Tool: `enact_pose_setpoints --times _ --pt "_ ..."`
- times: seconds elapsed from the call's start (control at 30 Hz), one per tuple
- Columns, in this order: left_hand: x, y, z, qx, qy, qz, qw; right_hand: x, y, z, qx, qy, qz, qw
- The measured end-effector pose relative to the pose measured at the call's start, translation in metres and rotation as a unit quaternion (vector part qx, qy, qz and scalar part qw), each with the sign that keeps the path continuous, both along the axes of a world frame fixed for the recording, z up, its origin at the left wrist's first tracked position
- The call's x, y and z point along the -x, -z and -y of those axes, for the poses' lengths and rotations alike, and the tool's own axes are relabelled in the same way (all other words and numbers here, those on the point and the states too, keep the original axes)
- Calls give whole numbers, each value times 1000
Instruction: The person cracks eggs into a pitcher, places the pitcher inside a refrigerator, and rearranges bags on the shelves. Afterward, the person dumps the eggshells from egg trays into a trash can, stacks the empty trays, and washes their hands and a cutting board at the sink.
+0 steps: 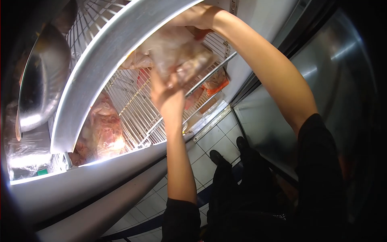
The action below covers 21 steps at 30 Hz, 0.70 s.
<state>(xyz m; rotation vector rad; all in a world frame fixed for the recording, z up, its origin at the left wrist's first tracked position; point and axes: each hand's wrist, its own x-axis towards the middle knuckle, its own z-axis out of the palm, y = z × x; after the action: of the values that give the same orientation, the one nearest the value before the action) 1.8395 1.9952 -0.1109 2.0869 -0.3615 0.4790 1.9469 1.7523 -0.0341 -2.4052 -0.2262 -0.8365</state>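
Note:
Inside a lit refrigerator, my left hand (166, 94) reaches up to a clear plastic bag of pale meat (171, 50), its fingers wrapped against the bag's lower side. My right hand (193, 17) is at the top of the same bag, partly cut off behind the curved metal edge (90, 58), and its fingers are hidden. The bag is blurred and tilted above a wire shelf (135, 103). Beside it on the left lies another bag of pale meat (137, 60).
Bagged red meat (107, 129) rests at the lower left of the refrigerator. Reddish packages (215, 82) lie below the shelf's front bar. A metal bowl (44, 76) stands at far left. A steel door (298, 97) is open on the right, over a tiled floor (199, 161).

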Motion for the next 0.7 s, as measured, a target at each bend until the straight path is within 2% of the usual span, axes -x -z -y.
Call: enact_pose_setpoints --times 0.07,0.13,0.17,0.2,0.27,0.3,0.33,0.43,0.5,0.53,0.6,0.63,0.7 --pt "0 -10 -21 125 -70 -98 985 -14 -2 -9 -4 -11 31 999" --pt "-18 6 -43 70 -98 8 993 -28 -3 -18 -12 -21 64 998" --pt "-23 21 -43 39 -117 17 992 -34 -4 -21 -19 -25 78 996" --pt "-18 19 -37 36 -119 19 992 -41 -3 -23 -28 -29 93 995" --pt "-9 13 -24 -38 -158 20 987 -52 0 -22 -47 -34 119 991" --pt "-12 15 -26 11 -147 39 988 -56 6 -19 -58 -38 127 990" --pt "-13 17 -29 9 -150 38 988 -61 16 -14 -72 -43 132 988" --pt "-17 22 -36 49 -169 54 983 -47 30 4 -108 -57 96 988" --pt "-18 24 -36 72 -170 46 982 11 6 5 -87 -14 -191 978" --pt "-20 25 -32 87 -170 46 980 27 11 5 -82 -14 -187 979" --pt "-21 26 -33 71 -173 54 981 48 36 -1 15 136 -161 977" --pt "-22 26 -33 80 -171 54 980 53 42 -1 13 135 -159 978" --pt "-20 25 -34 84 -164 53 981 64 51 0 117 173 -139 968"
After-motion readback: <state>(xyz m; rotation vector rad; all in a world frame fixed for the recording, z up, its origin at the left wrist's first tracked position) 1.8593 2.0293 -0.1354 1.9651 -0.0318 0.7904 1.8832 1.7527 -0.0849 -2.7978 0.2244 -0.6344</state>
